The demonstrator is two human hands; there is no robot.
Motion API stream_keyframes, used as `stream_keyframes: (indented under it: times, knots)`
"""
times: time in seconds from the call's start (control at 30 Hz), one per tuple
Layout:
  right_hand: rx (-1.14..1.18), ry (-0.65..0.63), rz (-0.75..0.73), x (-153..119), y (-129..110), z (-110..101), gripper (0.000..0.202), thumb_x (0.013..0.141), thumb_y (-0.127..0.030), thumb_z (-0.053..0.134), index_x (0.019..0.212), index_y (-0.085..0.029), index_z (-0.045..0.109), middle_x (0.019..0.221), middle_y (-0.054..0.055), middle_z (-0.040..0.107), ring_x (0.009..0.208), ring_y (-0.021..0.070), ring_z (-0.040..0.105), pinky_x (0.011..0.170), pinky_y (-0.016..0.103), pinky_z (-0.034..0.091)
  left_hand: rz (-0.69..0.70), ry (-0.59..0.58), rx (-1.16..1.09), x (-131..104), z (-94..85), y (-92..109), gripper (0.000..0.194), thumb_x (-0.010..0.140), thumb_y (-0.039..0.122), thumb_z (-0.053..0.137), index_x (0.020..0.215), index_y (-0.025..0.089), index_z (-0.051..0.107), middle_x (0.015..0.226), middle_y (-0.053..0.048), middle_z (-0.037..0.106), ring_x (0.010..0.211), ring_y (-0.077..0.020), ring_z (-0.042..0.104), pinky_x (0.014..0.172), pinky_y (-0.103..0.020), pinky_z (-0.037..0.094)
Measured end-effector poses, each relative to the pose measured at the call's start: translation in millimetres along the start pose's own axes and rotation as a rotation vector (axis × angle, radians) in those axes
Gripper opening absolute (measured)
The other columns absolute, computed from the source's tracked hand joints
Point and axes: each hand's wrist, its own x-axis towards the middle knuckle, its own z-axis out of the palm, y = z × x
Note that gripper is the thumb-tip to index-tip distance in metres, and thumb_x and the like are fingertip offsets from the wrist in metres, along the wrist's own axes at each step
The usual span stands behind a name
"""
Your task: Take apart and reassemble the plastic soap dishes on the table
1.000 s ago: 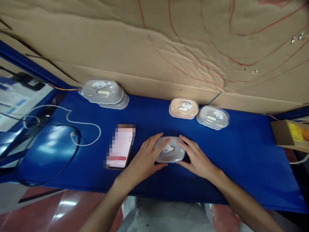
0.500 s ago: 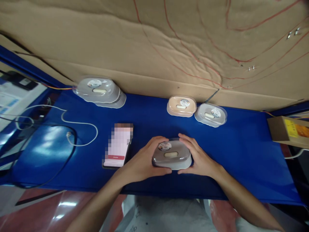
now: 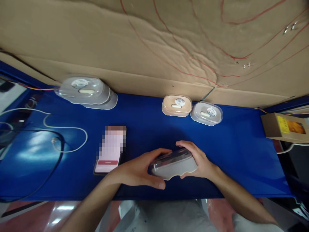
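Between both hands is a grey container with a clear lid (image 3: pixel 175 164), tilted so that its side and wavy bottom edge face the camera. My left hand (image 3: pixel 142 169) grips its left end, the thumb low at the front and the fingers behind. My right hand (image 3: pixel 199 161) holds the right end, fingers over the far top edge and thumb partly hidden below. Farther back stand a peach container (image 3: pixel 176 105) and a light grey container (image 3: pixel 206 113), side by side with clear lids. To the left of my left hand lies a phone (image 3: pixel 109 149), its screen lit and blurred.
Two larger clear-lidded containers (image 3: pixel 84 91) are stacked at the back left. White and black cables (image 3: pixel 70 128) curl over the left of the blue table (image 3: pixel 145 122). A cardboard box (image 3: pixel 286 127) sits at the right edge. A brown cardboard wall (image 3: pixel 96 38) rises behind.
The held container has gone from flat to tilted, its lid turned away from the camera. Both hands have turned with it. The whole view has shifted slightly.
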Motion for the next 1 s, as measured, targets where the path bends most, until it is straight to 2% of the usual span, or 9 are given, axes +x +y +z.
stream_keyframes:
  times: [0.23, 0.37, 0.47, 0.6, 0.7, 0.77, 0.87, 0.93, 1.0]
  knots:
    - [-0.039, -0.016, -0.081, -1.9, -1.7, 2.6, 0.107, 0.082, -0.077, 0.072, 0.165, -0.025, 0.029, 0.136, 0.015, 0.071, 0.120, 0.0285, 0.074, 0.104, 0.042, 0.060, -0.005, -0.079, -0.009, -1.0, -2.7, -5.5, 0.099, 0.068, 0.050, 0.094, 0.154, 0.029, 0.051, 0.141, -0.010, 0.071, 0.120, -0.0325, 0.070, 0.098, -0.044, 0.058]
    - [-0.125, 0.054, -0.210, -1.8, -5.6, 0.0, 0.097, 0.088, -0.073, 0.069, 0.164, -0.026, 0.034, 0.130, 0.014, 0.072, 0.118, 0.0292, 0.074, 0.101, 0.043, 0.063, 0.028, -0.141, -0.023, 2.2, -1.0, -8.1, 0.086, 0.082, 0.063, 0.080, 0.155, 0.027, 0.050, 0.134, -0.011, 0.075, 0.112, -0.0308, 0.074, 0.091, -0.043, 0.060]
    - [-0.159, 0.090, -0.251, -1.2, -7.4, -4.2, 0.084, 0.093, -0.064, 0.070, 0.162, -0.027, 0.040, 0.128, 0.012, 0.072, 0.115, 0.0281, 0.075, 0.099, 0.042, 0.064, 0.065, -0.113, -0.014, 5.3, 1.0, -7.7, 0.079, 0.090, 0.068, 0.069, 0.154, 0.027, 0.050, 0.143, -0.013, 0.069, 0.121, -0.0317, 0.070, 0.096, -0.044, 0.058]
    - [-0.109, 0.189, -0.180, -1.3, -4.5, -7.8, 0.079, 0.093, -0.065, 0.069, 0.159, -0.027, 0.046, 0.127, 0.013, 0.072, 0.113, 0.0296, 0.075, 0.094, 0.043, 0.066, 0.121, -0.063, -0.119, 8.2, 6.1, -7.5, 0.086, 0.089, 0.068, 0.071, 0.159, 0.029, 0.040, 0.142, -0.013, 0.067, 0.117, -0.0307, 0.069, 0.099, -0.046, 0.056]
    - [-0.087, 0.278, -0.218, -3.5, -0.7, -5.9, 0.079, 0.093, -0.066, 0.068, 0.156, -0.022, 0.050, 0.126, 0.016, 0.071, 0.111, 0.0306, 0.074, 0.091, 0.044, 0.067, 0.189, -0.061, -0.254, 10.0, 10.9, -12.5, 0.089, 0.086, 0.068, 0.075, 0.158, 0.030, 0.039, 0.147, -0.015, 0.060, 0.128, -0.0333, 0.063, 0.105, -0.049, 0.052]
    - [-0.124, 0.316, -0.302, -5.6, 0.1, -2.9, 0.070, 0.098, -0.057, 0.068, 0.154, -0.019, 0.052, 0.125, 0.016, 0.071, 0.113, 0.0308, 0.074, 0.091, 0.045, 0.067, 0.218, -0.024, -0.314, 10.9, 12.7, -16.9, 0.098, 0.080, 0.066, 0.082, 0.159, 0.032, 0.034, 0.151, -0.016, 0.054, 0.136, -0.0359, 0.056, 0.109, -0.051, 0.048]
    - [-0.236, 0.304, -0.401, -7.7, -2.1, 1.2, 0.043, 0.102, -0.027, 0.065, 0.145, -0.028, 0.060, 0.122, 0.009, 0.075, 0.119, 0.0268, 0.073, 0.098, 0.046, 0.064, 0.230, 0.070, -0.290, 10.1, 11.1, -19.9, 0.094, 0.077, 0.058, 0.088, 0.153, 0.034, 0.038, 0.149, -0.013, 0.053, 0.137, -0.0352, 0.054, 0.108, -0.049, 0.048]
    - [-0.328, 0.266, -0.437, -7.4, -3.5, 2.8, 0.040, 0.099, -0.014, 0.064, 0.135, -0.032, 0.066, 0.120, 0.003, 0.077, 0.125, 0.0239, 0.070, 0.106, 0.046, 0.060, 0.224, 0.119, -0.191, 8.0, 7.6, -18.0, 0.084, 0.078, 0.050, 0.090, 0.147, 0.033, 0.043, 0.143, -0.010, 0.058, 0.131, -0.0327, 0.058, 0.105, -0.046, 0.048]
    - [-0.389, 0.226, -0.442, -6.0, -2.3, 3.7, 0.040, 0.097, -0.011, 0.064, 0.132, -0.031, 0.067, 0.123, 0.002, 0.077, 0.133, 0.0238, 0.065, 0.115, 0.048, 0.053, 0.213, 0.180, -0.095, 6.0, 3.7, -14.8, 0.080, 0.078, 0.043, 0.091, 0.143, 0.032, 0.046, 0.138, -0.009, 0.060, 0.125, -0.0300, 0.060, 0.104, -0.044, 0.048]
